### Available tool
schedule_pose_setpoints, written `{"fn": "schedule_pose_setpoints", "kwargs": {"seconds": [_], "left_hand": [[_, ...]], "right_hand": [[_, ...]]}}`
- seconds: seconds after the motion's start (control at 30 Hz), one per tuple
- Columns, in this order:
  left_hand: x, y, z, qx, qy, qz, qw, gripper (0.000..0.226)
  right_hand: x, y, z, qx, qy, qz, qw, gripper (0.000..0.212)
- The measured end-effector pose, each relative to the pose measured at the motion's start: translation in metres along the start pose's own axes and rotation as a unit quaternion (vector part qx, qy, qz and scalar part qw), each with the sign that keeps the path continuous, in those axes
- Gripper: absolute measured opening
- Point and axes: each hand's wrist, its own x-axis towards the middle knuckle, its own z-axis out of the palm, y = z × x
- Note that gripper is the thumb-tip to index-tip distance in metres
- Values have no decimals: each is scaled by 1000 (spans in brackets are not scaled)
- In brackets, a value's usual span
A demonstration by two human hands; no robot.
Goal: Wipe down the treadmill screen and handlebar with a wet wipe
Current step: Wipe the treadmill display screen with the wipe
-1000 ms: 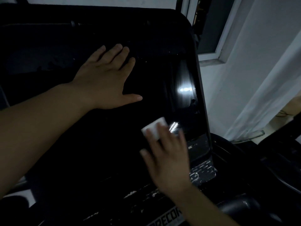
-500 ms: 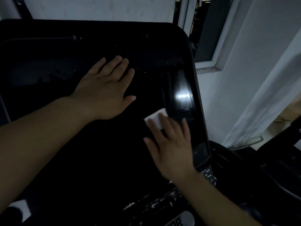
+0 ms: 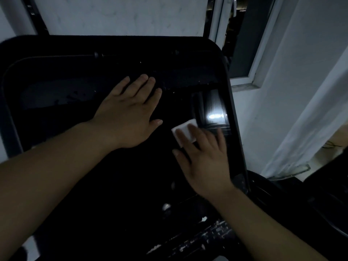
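The large black treadmill screen fills most of the view, glossy and dark, with a bright reflection near its right edge. My left hand lies flat on the upper middle of the screen, fingers straight and spread. My right hand presses a folded white wet wipe against the screen's right part with straight fingers; only the wipe's upper left part shows past the fingertips. The handlebar is a dark curved shape at the lower right, hard to make out.
A white wall stands behind the console. A window frame and a pale curtain are to the right. Worn button markings run along the console's lower edge.
My right hand has slid the wipe up the screen's right side, closer to the bright reflection. The left hand keeps its flat place on the screen. The view has tilted down slightly.
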Motion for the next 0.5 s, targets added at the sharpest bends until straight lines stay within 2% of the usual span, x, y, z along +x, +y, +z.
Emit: {"fn": "schedule_pose_setpoints", "kwargs": {"seconds": [0.13,0.2,0.27,0.4,0.43,0.5], "left_hand": [[-1,0,-3,-2,-11,0,1000,83],[-1,1,-2,-4,-8,0,1000,82],[0,2,1,-6,2,-1,1000,83],[1,2,4,-12,21,-2,1000,83],[0,2,3,-15,20,-1,1000,83],[-1,0,2,-19,15,1,1000,84]], "right_hand": [[33,62,1,-35,-23,111,993,56],[38,72,-1,-34,-35,131,990,59],[36,52,-2,-26,-30,101,994,59],[24,9,-2,-3,-17,-30,999,55],[31,13,-2,-4,-14,-33,999,54],[51,33,3,-21,-5,25,999,56]]}}
